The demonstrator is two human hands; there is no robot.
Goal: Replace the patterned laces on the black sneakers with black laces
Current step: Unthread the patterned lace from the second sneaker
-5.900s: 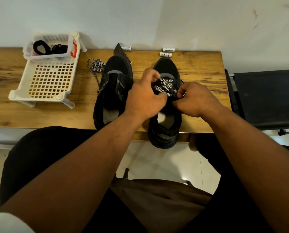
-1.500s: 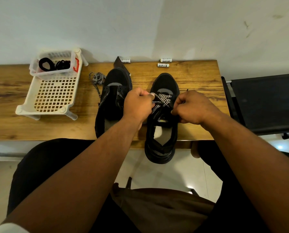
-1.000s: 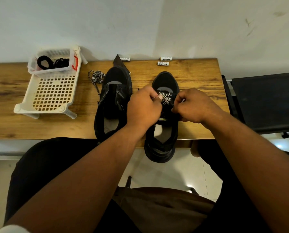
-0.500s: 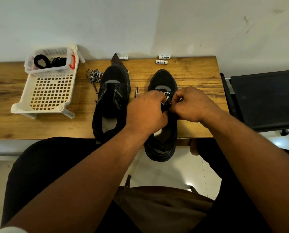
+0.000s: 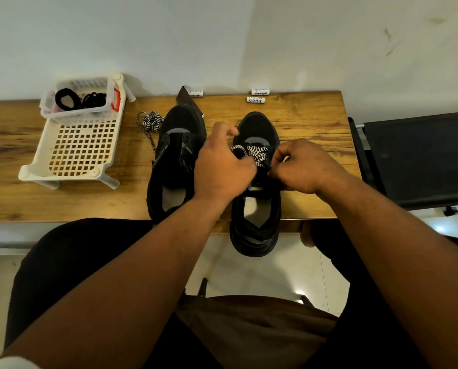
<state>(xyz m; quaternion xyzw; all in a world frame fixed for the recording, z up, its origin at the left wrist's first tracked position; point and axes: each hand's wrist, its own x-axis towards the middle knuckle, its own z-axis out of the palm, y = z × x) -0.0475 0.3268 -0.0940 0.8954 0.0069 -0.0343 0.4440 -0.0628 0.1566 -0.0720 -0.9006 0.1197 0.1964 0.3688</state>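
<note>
Two black sneakers stand side by side on the wooden table (image 5: 313, 121). The left sneaker (image 5: 176, 158) has no lace. The right sneaker (image 5: 257, 217) overhangs the table's front edge and still carries a black-and-white patterned lace (image 5: 256, 153) across its lower eyelets. My left hand (image 5: 221, 169) grips that lace on the shoe's left side. My right hand (image 5: 303, 166) pinches it at the right side of the eyelets. A removed patterned lace (image 5: 149, 122) lies bundled left of the left sneaker. Black laces (image 5: 76, 99) sit coiled in a clear tub.
A white slotted plastic rack (image 5: 76, 150) stands at the table's left, with the clear tub (image 5: 81, 101) on its far end. Three white batteries (image 5: 257, 96) lie along the back edge by the wall. A black chair (image 5: 419, 155) is beyond the table's right end.
My hands have drawn apart over the right sneaker, baring more of the patterned lace between them. The lace tip that lay between the shoes is gone from view.
</note>
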